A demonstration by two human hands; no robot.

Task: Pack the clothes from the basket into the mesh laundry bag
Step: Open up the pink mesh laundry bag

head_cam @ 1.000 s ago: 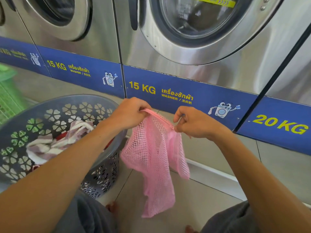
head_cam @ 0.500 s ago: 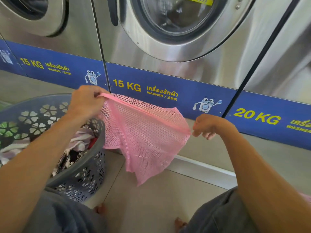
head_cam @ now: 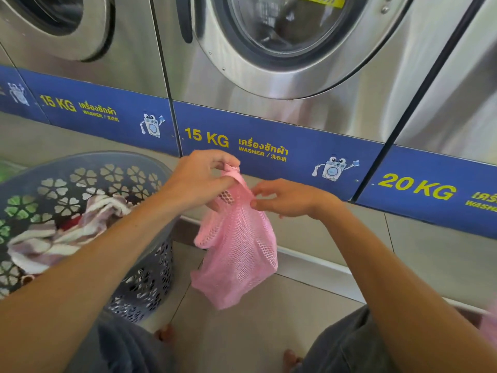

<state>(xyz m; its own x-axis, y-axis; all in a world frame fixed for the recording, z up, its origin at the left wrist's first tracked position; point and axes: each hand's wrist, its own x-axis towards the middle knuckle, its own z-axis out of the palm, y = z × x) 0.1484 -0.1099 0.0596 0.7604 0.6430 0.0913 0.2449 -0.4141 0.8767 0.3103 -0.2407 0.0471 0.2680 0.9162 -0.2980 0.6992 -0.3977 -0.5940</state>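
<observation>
Item: pink mesh laundry bag, limp and apparently empty, hanging with its long axis near vertical above the tiled floor, in front of the 15 KG washer.

Holds: left hand pinched shut on the bag's trimmed top edge. Right hand closed in a fingertip pinch at the same edge, just beside the left; whether the mouth is open cannot be told.

Item: grey perforated laundry basket, on the floor just left of the bag, holding striped and red clothes.

Key relation: the clothes lie left of and below the grip. The left hand is much the nearer; it would likely reach while the right keeps the mouth up.
</observation>
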